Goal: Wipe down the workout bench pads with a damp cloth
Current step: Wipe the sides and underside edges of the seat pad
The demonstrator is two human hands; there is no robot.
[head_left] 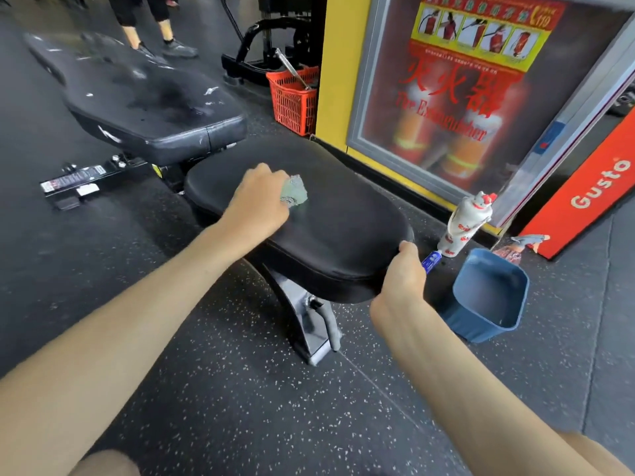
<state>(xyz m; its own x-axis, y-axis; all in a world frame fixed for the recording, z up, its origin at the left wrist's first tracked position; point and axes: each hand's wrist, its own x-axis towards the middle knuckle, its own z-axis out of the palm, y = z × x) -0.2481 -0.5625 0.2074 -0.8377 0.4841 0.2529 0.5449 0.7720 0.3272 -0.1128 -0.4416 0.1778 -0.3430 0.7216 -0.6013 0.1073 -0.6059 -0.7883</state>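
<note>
Speckled black rubber flooring point(240, 389) covers this gym corner, with a yellow-framed extinguisher poster point(464, 97) at two o'clock. The seat pad point(336, 228) lies mid-frame and the longer back pad point(147, 97) runs off toward ten o'clock.

The left hand point(257, 201) rests on the seat pad's far half, at about eleven o'clock on it; its fingers are curled tight round a bunched grey-green cloth point(294, 194), which pokes out past the knuckles and touches the vinyl, so the wad can be pressed down and dragged. The right hand point(402, 280) clamps the pad's near corner at five o'clock, thumb on top, probably to steady the seat against the rubbing; its other fingers wrap under the edge and cannot be seen.

A blue basin point(488, 297) of water stands on the floor at four o'clock, near enough for re-wetting; a white bottle point(467, 225) and a spray bottle point(522, 245) stand just beyond it.

The back pad shows dark blotches that read as damp, though motion blur makes that uncertain; its far end is smeared. How wet the cloth is cannot be judged. An orange basket point(292, 101) sits at twelve o'clock, and someone's legs point(147, 25) are cut off by the top edge.
</note>
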